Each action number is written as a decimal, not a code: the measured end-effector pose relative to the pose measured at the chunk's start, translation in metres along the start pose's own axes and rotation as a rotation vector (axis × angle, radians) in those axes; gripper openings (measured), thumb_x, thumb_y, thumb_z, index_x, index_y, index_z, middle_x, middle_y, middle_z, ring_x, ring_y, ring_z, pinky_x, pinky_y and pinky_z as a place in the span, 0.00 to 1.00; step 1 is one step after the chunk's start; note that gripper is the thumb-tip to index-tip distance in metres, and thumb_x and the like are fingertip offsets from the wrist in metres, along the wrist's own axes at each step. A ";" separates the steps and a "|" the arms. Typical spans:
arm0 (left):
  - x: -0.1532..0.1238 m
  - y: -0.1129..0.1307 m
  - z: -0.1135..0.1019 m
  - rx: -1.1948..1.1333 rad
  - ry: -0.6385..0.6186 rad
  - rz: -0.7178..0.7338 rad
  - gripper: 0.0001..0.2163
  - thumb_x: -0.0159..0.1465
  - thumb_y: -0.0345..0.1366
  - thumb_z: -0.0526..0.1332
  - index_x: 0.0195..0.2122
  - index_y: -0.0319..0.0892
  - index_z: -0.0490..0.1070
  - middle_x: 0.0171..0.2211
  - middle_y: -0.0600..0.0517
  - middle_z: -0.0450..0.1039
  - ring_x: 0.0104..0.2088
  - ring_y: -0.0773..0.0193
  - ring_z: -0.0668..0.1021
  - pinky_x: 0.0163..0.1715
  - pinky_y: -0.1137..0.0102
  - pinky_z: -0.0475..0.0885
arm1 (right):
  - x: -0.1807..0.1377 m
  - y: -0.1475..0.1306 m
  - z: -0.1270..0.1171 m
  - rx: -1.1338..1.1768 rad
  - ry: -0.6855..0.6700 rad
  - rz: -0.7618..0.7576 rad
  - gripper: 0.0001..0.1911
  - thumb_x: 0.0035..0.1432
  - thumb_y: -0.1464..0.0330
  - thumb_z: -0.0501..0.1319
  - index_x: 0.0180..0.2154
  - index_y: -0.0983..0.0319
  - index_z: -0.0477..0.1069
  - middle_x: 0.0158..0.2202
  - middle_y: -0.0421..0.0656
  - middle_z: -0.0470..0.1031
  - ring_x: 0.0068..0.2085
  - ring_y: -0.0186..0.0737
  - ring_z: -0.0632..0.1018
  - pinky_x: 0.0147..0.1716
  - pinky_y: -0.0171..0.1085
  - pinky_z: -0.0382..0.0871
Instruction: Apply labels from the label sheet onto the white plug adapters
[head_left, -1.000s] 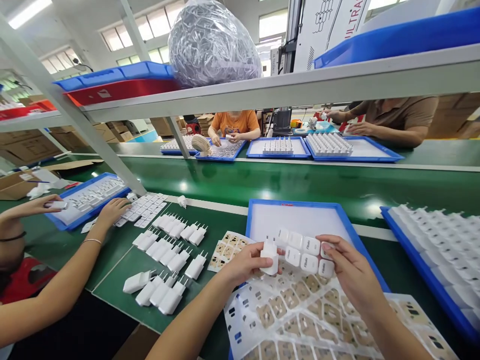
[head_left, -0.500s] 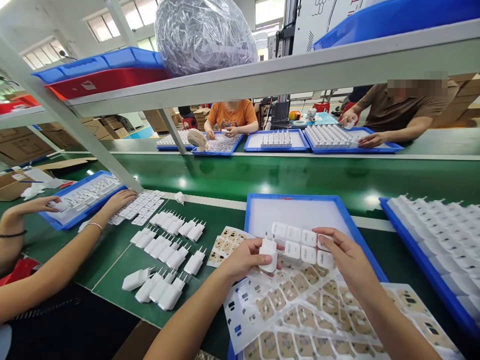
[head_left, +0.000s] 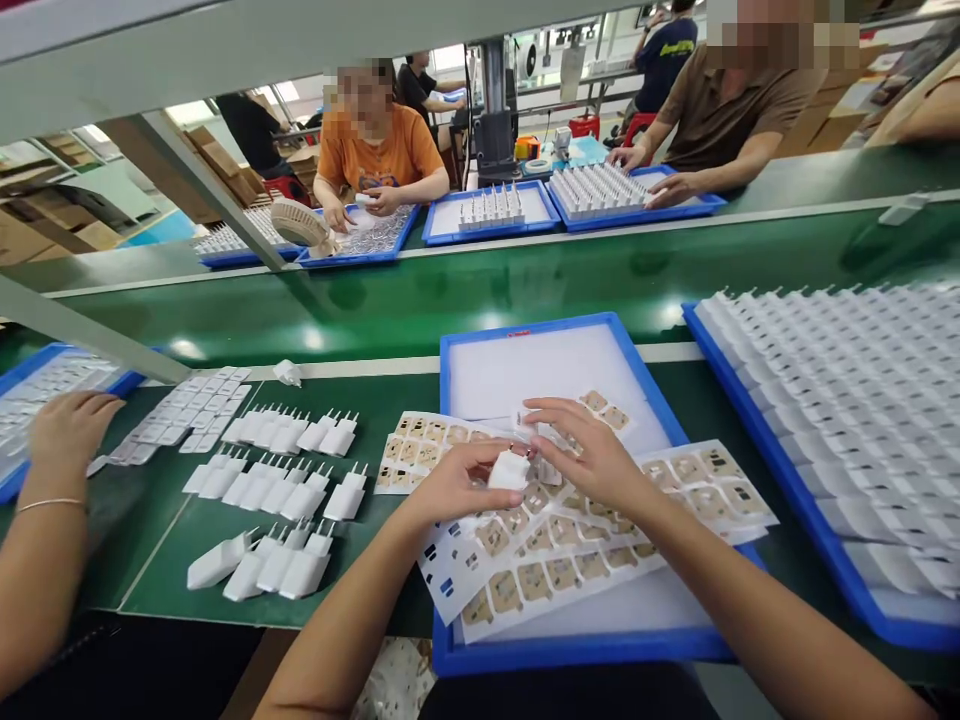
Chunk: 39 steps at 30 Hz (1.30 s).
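Green bench [head_left: 397, 390] lies under the work; above a blue tray [head_left: 562, 651], nearer its left edge, the left hand [head_left: 465, 482] pinches a white charger [head_left: 509, 471]. Close beside, the right hand [head_left: 592, 455] curves its fingers (whether they grip anything, I cannot tell). Sticker sheets [head_left: 562, 574] overlap beneath, jutting past the tray's side edges. Rows of loose chargers [head_left: 304, 570] lie off the left edge; a second tray [head_left: 840, 562] of white pieces [head_left: 862, 400], off the right.

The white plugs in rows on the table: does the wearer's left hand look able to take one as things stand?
Probably not: the left hand is occupied with a white plug. Otherwise, the way to those rows of plugs looks open.
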<state>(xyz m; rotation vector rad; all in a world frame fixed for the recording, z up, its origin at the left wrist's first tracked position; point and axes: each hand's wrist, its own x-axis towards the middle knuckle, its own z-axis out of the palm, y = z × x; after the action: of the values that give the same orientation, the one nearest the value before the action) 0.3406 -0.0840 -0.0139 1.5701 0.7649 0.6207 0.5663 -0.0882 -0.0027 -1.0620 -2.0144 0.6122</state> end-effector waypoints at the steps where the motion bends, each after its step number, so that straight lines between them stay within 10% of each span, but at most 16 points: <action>1: 0.000 0.001 0.000 0.071 -0.010 0.040 0.23 0.54 0.41 0.71 0.50 0.42 0.75 0.52 0.43 0.74 0.52 0.52 0.75 0.47 0.65 0.72 | 0.000 0.001 0.001 0.033 -0.026 0.032 0.11 0.65 0.66 0.58 0.49 0.56 0.70 0.53 0.45 0.74 0.55 0.43 0.73 0.55 0.44 0.67; 11: 0.000 0.001 0.005 0.459 -0.009 0.292 0.22 0.58 0.43 0.68 0.53 0.45 0.72 0.54 0.46 0.73 0.56 0.55 0.74 0.59 0.62 0.67 | 0.001 0.005 -0.004 0.042 -0.103 0.049 0.13 0.64 0.64 0.60 0.50 0.56 0.72 0.50 0.43 0.78 0.51 0.43 0.77 0.52 0.41 0.69; 23: -0.007 0.002 0.008 0.659 -0.052 0.516 0.22 0.62 0.42 0.64 0.57 0.46 0.67 0.53 0.48 0.74 0.52 0.60 0.78 0.48 0.71 0.74 | 0.005 0.006 -0.020 0.322 -0.391 0.087 0.14 0.62 0.62 0.61 0.47 0.59 0.77 0.43 0.43 0.81 0.44 0.41 0.81 0.44 0.36 0.73; 39: -0.006 -0.003 0.009 0.678 -0.087 0.424 0.25 0.63 0.44 0.62 0.61 0.50 0.64 0.59 0.50 0.69 0.56 0.58 0.75 0.52 0.67 0.72 | 0.006 0.004 -0.010 0.343 -0.366 0.165 0.18 0.68 0.59 0.51 0.42 0.60 0.76 0.36 0.42 0.80 0.36 0.40 0.78 0.37 0.36 0.70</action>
<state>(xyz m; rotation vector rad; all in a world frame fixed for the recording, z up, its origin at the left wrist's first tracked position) 0.3431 -0.0939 -0.0174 2.4060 0.6065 0.6215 0.5738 -0.0809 0.0026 -0.9615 -2.0325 1.2666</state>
